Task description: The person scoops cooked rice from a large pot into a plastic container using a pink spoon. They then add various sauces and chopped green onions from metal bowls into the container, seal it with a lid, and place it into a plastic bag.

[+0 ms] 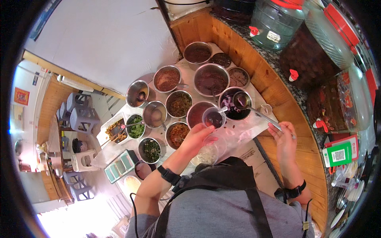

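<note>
My left hand [200, 137] holds a small clear plastic cup [213, 118] with dark liquid in it, over the edge of a steel bowl [196, 111] of reddish-brown contents. A whitish utensil end [222, 110] shows at the cup's rim. In my right hand [282, 134] is the handle of a metal ladle [241, 100], its bowl over a steel pot [230, 114] of dark liquid, to the right of the cup. Whether the ladle touches the liquid, I cannot tell. A clear container [207, 154] of pale contents sits below my left hand, partly hidden by it.
Several steel bowls of seasonings surround the cup, including chopped greens [136, 126] and red-brown paste [177, 134]. A green-rimmed compartment box [119, 166] lies lower left. A small glass jar [265, 109] stands right of the pot. Large jars [278, 23] line the granite counter behind a curved wooden panel [268, 74].
</note>
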`<move>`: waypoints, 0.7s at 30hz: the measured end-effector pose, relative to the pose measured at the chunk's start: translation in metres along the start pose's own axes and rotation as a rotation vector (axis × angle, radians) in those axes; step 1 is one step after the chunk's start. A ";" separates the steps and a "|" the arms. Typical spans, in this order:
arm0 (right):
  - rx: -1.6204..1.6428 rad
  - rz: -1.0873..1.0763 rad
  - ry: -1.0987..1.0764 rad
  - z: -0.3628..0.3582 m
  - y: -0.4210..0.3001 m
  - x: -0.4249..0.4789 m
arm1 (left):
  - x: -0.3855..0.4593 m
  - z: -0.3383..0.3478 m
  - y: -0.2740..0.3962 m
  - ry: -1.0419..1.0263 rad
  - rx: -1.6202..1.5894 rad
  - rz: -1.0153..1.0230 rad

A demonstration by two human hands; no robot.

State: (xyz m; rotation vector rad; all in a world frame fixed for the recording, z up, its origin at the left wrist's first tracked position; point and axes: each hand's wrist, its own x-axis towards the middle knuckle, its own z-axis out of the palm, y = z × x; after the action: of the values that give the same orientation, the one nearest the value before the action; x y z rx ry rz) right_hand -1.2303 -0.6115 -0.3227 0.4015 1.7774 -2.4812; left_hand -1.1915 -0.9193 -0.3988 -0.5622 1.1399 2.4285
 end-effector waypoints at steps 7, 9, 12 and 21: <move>-1.129 -0.785 -0.355 -0.002 0.093 0.034 | -0.070 -0.037 0.017 0.201 -0.016 0.027; -1.275 -0.691 -0.492 0.004 0.101 0.033 | -0.089 -0.049 0.019 0.247 -0.015 0.044; -1.419 -0.495 -0.620 0.004 0.115 0.036 | -0.115 -0.068 0.018 0.345 -0.025 0.104; -1.365 -0.688 -0.701 0.041 0.079 0.067 | -0.172 -0.093 0.016 0.505 -0.157 0.278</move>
State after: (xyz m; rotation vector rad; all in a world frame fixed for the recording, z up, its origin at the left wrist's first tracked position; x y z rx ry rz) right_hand -1.2860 -0.6692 -0.3997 -1.1026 2.7750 -0.7332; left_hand -1.0378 -1.0334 -0.3555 -1.1895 1.2918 2.7142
